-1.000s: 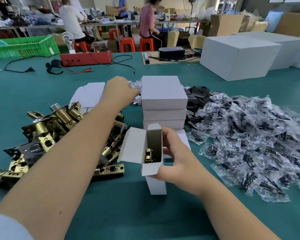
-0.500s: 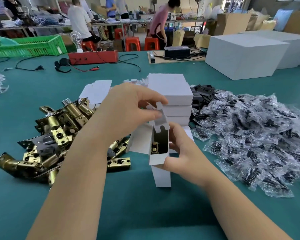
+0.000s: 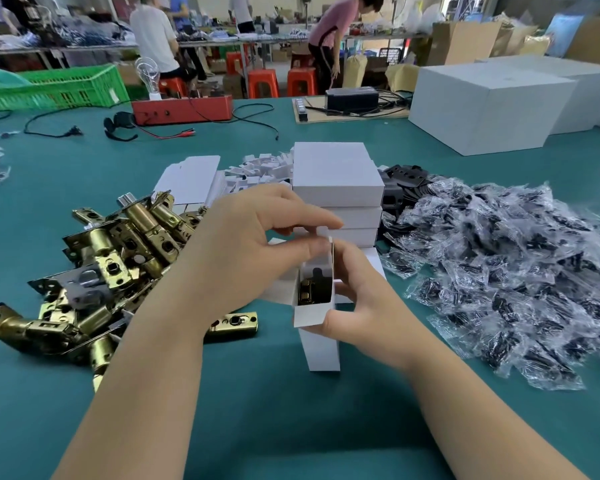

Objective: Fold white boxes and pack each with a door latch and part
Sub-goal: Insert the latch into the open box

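Small white box (image 3: 321, 344) standing on the green table (image 3: 291, 427), right hand (image 3: 364, 306) curled around its side, left hand (image 3: 257, 247) pinching the top flap (image 3: 323, 233), brass latch (image 3: 307, 292) inside

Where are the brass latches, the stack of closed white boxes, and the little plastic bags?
brass latches (image 3: 118, 258), head view, middle of the pile
stack of closed white boxes (image 3: 336, 174), head view, top box's lid
plastic bags (image 3: 520, 271), head view, middle of the heap
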`<state>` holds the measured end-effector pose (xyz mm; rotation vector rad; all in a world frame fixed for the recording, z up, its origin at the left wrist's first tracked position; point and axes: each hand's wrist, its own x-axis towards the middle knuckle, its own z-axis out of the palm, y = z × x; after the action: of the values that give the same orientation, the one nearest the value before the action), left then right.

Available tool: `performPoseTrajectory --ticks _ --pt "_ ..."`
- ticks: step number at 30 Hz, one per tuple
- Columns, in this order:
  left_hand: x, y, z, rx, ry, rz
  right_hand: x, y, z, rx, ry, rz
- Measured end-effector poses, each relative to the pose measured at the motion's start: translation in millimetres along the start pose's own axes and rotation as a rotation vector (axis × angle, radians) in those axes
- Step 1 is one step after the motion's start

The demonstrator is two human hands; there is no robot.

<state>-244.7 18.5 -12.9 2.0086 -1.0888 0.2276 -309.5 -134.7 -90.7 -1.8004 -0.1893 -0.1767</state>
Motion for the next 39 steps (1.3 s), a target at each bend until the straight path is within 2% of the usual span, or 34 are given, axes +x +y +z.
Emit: performPoseTrajectory --ticks 7,10,14,16,18,20,22,23,24,26,29,34,37,39 --pt "1.3 -5.1 12.0 0.146 -0.140 -0.035 1.5 -1.1 0.0 -0.013 0.014 -0.012" --pt "3.3 -11.6 13.5 0.122 -0.111 -0.078 0.0 -0.7 -1.2 -0.016 0.026 -0.003" --pt "5.5 -18.3 22.7 0.012 -0.158 -0.226 4.4 -1.9 -1.2 -0.023 -0.007 0.002" --pt "5.8 -19.8 29.0 -0.062 -0.162 -0.259 8.8 -6.4 -7.8 0.096 -0.017 0.110" --pt "5.7 -20.9 33.7 -0.099 -0.171 -0.264 8.5 -10.4 -22.1 0.185 0.068 0.182" --pt "5.2 -23.0 36.5 -0.082 -0.178 -0.248 5.5 -8.7 -38.5 0.159 0.356 0.202" --pt "5.3 -25.2 38.1 -0.057 -0.169 -0.234 8.2 -2.0 -56.2 0.014 0.655 0.270" --pt "5.2 -25.6 38.7 -0.051 -0.162 -0.228 15.5 -0.4 -63.9 -0.132 0.694 0.300" --pt "5.2 -25.4 39.2 -0.052 -0.156 -0.225 23.2 4.5 -72.0 -0.329 0.646 0.339" --pt "5.0 -24.7 39.9 -0.056 -0.154 -0.224 42.1 9.6 -84.0 -0.705 0.432 0.443" --pt "5.0 -25.4 40.2 -0.033 -0.161 -0.209 61.9 23.4 -93.4 -1.025 0.212 0.502" --pt "6.5 -29.0 41.5 -0.051 -0.161 -0.219 74.0 47.2 -90.3 -1.345 0.193 0.503" --pt "6.8 -29.3 42.4 -0.051 -0.160 -0.214 78.2 48.1 -91.2 -1.363 0.269 0.548" --pt "6.8 -29.3 42.1 -0.049 -0.159 -0.215 79.9 46.1 -88.3 -1.387 0.265 0.537"
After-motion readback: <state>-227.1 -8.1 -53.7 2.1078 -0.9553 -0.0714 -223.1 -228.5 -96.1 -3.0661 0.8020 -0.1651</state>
